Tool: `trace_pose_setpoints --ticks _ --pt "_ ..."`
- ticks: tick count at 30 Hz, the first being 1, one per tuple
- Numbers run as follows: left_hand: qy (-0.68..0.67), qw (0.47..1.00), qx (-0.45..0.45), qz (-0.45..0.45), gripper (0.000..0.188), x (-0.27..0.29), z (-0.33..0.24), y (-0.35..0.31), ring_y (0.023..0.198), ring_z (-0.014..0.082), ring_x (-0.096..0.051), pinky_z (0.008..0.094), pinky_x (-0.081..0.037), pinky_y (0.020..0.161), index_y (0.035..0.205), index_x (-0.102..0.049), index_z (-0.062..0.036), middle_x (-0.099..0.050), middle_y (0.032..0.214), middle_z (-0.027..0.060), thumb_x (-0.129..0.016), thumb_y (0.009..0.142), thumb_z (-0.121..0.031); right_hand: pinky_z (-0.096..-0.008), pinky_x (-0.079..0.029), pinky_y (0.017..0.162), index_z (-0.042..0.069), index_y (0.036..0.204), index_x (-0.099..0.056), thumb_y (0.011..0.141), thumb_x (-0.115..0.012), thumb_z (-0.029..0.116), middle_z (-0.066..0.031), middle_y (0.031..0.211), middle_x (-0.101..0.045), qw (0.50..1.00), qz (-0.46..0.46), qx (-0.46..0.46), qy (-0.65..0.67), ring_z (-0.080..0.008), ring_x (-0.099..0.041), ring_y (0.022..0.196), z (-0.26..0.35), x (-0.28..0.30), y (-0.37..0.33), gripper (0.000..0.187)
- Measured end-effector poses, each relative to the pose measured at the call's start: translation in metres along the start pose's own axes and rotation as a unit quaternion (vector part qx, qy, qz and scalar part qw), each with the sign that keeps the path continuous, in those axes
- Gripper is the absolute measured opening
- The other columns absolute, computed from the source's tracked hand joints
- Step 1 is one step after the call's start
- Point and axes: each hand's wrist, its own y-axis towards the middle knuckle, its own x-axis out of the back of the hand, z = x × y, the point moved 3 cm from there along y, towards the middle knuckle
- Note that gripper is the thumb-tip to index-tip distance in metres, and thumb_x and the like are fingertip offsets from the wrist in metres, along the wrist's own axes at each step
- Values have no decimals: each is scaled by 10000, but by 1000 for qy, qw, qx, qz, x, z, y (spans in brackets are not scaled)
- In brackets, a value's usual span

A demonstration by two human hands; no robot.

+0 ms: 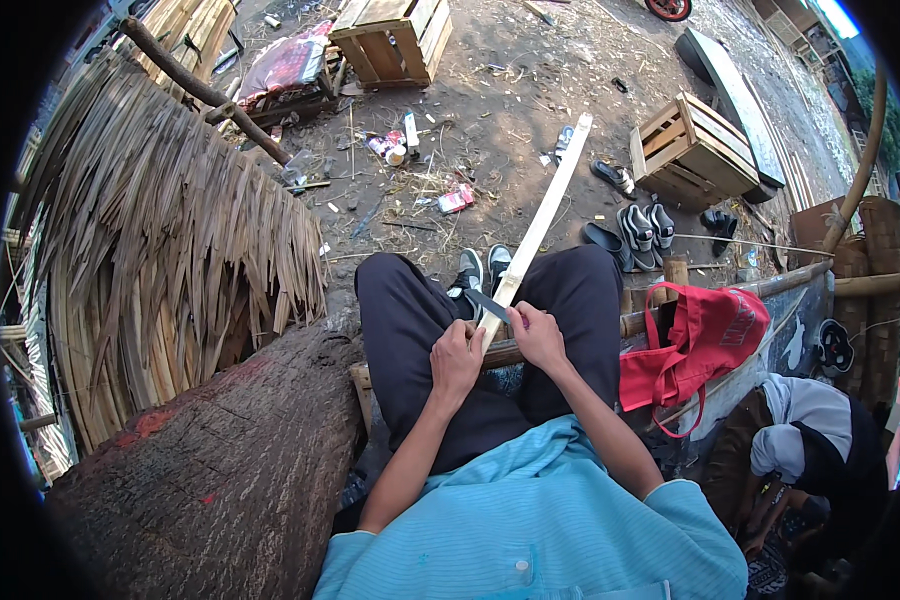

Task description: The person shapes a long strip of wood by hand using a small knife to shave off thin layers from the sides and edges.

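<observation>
A long, pale split bamboo strip (542, 220) slants from my lap up and to the right, between my knees. My left hand (456, 360) is closed round its near end. In my right hand (537, 338) is a knife (488, 306), its dark blade pointing left and lying across the strip just beyond my left hand. The fingers of my right hand wrap the handle and hide most of it. Both hands are close together above my lap, and the strip's far end reaches out over the dirt ground.
A thatched leaf panel (170, 230) and a big dark log (220, 480) flank my left. To my right lie a red tote bag (705, 345), shoes (638, 235) and a wooden crate (692, 150). Another crate (390, 45) stands ahead. A person (820, 440) bends over at lower right.
</observation>
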Motion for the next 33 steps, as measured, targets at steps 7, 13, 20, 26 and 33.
trace_pose_setpoints --ticks 7,13,20,26,33 --pt "-41 997 57 -13 155 -1 11 1 685 373 -607 444 -462 588 856 -511 4 -605 726 171 -549 885 -143 -418 -444 591 48 842 -585 914 -502 352 -150 666 -598 1000 -11 -10 15 -348 -612 673 -2 -3 -2 324" --pt "-82 993 85 -30 455 5 -3 5 650 302 -647 373 -483 600 1139 -454 34 -643 722 147 -652 834 -240 -419 -461 602 42 871 -563 906 -517 389 -171 684 -604 995 -51 1 89 -366 -618 680 -13 1 4 352" --pt "105 985 51 123 375 -1 -10 4 739 384 -636 471 -503 657 874 -587 -25 -644 749 210 -729 707 -329 -296 -411 512 6 862 -544 827 -668 274 -34 574 -529 969 -164 66 174 -108 -497 518 -8 40 13 298" --pt "86 991 -2 102 269 -7 -76 35 723 388 -624 474 -496 641 838 -580 -26 -639 740 194 -677 751 -262 -255 -355 468 10 848 -544 814 -688 206 16 555 -438 942 -255 83 201 -64 -412 488 -5 111 14 246" --pt "125 978 -99 135 380 -55 -189 103 748 383 -637 445 -501 648 925 -601 5 -629 725 226 -687 759 -326 -211 -280 466 28 889 -509 845 -658 135 72 605 -354 871 -389 119 276 -22 -323 531 -33 177 -8 189"
